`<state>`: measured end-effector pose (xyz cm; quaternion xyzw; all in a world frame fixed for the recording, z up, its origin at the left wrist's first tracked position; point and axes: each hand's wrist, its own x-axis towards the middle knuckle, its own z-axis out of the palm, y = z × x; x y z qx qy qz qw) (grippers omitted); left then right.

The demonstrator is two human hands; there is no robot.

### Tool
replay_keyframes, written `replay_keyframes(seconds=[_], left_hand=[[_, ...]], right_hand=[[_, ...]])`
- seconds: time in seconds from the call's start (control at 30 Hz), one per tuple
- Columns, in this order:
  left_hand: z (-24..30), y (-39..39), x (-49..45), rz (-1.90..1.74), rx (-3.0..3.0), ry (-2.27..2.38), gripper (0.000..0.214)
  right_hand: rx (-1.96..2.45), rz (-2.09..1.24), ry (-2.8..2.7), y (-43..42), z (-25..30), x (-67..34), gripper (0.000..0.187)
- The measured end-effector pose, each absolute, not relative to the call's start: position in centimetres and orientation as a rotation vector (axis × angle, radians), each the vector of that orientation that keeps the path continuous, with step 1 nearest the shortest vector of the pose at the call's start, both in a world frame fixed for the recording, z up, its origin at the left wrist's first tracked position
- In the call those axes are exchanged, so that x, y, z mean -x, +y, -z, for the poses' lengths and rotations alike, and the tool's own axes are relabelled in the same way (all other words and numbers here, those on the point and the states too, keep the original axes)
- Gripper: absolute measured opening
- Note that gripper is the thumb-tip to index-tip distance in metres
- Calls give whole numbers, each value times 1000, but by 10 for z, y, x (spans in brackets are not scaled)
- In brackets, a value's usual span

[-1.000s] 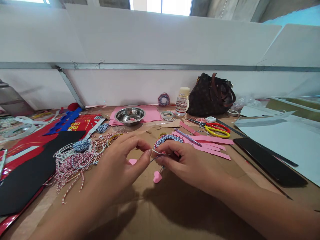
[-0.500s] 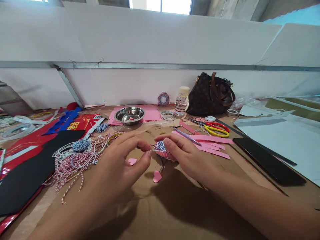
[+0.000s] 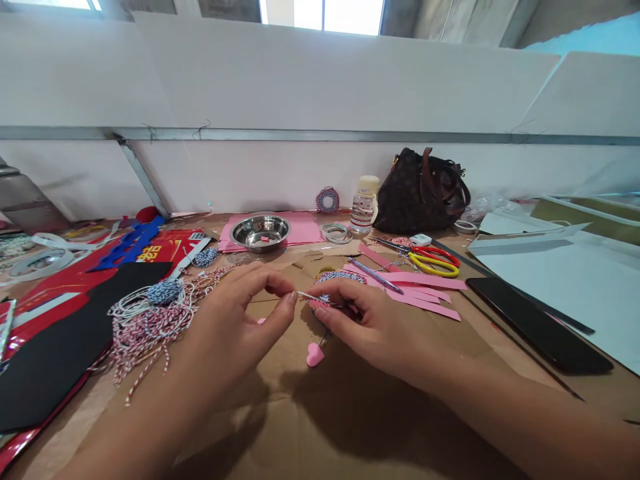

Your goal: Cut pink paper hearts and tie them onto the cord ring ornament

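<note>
L hand grip: pinches thin wht cord; R hand grip: holds curved, ropy blu/wht piece.

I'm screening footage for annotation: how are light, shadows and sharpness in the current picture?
Head view throughout: the window glares white at the top; dark shadows fall on the cardboard below the left hand and right hand; the thin cord between them looks soft.

Braided piece partly hidden behind right fingers; pink piece mostly behind left fingers, shape unclear.
</note>
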<state>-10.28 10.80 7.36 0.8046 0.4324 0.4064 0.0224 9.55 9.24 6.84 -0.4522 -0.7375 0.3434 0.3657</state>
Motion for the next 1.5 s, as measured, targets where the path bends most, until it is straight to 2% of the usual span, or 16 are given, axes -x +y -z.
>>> replay_keyframes(seconds=[0.2,0.4,0.57,0.7,0.97,1.17,1.3,1.5], left_hand=[[-72,110,104,-1254,-2516,1305,12],[-70,110,104,-1223,-2515,1281,12],[-70,109,105,-1196,-2504,1269,9],[-69,108,104,-1205,-2504,1239,9],[-66,108,104,-1241,-2517,1226,9],[-66,115,107,-1305,-2513,1277,9],[-66,121,110,-1301,-2487,1294,9],[-68,125,110,-1285,-2480,1264,10]], right_hand=[[1189,-911,-1943,94,-70,-94,13],[1147,-944,-1924,94,-69,-96,14],[1150,-982,-1880,95,-68,-99,31],[1086,-941,-1737,104,-60,-100,32],[1065,-1153,-1705,106,-56,-100,34],[1052,-1210,-1636,104,-55,-98,20],[1029,-1052,-1778,109,-49,-98,27],[1147,-851,-1874,109,-51,-97,10]])
